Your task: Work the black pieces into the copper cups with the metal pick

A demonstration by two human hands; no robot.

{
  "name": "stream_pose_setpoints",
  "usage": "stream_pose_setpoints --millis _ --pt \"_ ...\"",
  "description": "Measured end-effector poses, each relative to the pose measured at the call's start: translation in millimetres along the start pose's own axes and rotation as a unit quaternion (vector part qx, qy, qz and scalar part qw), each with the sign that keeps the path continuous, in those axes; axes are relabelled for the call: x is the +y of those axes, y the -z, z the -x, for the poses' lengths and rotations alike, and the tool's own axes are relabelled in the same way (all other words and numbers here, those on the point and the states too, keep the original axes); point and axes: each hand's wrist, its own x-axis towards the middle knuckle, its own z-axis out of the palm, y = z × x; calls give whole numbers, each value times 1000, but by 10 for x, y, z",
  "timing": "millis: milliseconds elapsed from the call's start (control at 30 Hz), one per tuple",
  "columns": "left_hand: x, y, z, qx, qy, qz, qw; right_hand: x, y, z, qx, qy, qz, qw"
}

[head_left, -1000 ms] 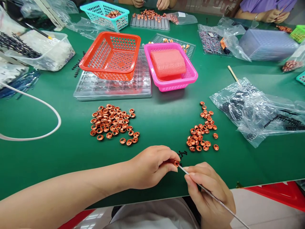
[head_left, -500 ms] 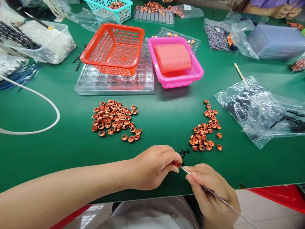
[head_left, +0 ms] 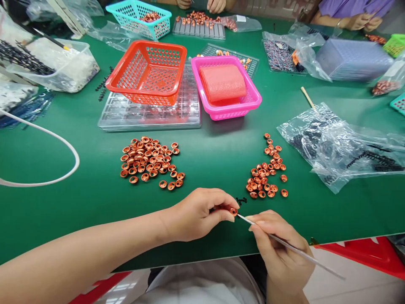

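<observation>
Between thumb and fingers, my left hand (head_left: 199,214) pinches a small copper-coloured cup (head_left: 233,211) near the table's front edge. My right hand (head_left: 281,249) grips a thin metal rod (head_left: 292,248), whose pale tip lies just beside the cup. Small black pieces (head_left: 241,200) lie on the green table (head_left: 218,160) behind my fingertips. A large pile of copper cups (head_left: 148,156) sits to the left, and a smaller group of cups (head_left: 261,179) to the right.
Behind the piles are a red basket (head_left: 148,86) on clear trays (head_left: 126,122) and a pink basket (head_left: 249,107) holding pink foam. Plastic bags (head_left: 332,147) of black parts lie right, a white cable (head_left: 63,139) left. Other people's hands (head_left: 363,21) show at the far side.
The rod's tip has backed off slightly from the cup, whose round opening now shows more clearly in my left fingers. The view has shifted a little, showing more of the table's far side.
</observation>
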Motion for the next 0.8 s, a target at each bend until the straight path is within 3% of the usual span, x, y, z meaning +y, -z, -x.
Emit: stream_pose_setpoints --millis 100,233,633,800 --pt "41 39 -22 -6 67 118 991 18 -13 -2 81 -30 -52 995" --pt "66 73 -37 -19 115 207 971 54 -8 -4 91 -40 -89 991" --pt "29 88 -30 -38 115 220 968 63 1 54 81 -50 -82 992" --pt "38 90 -26 -38 104 195 975 23 17 27 44 6 -92 995"
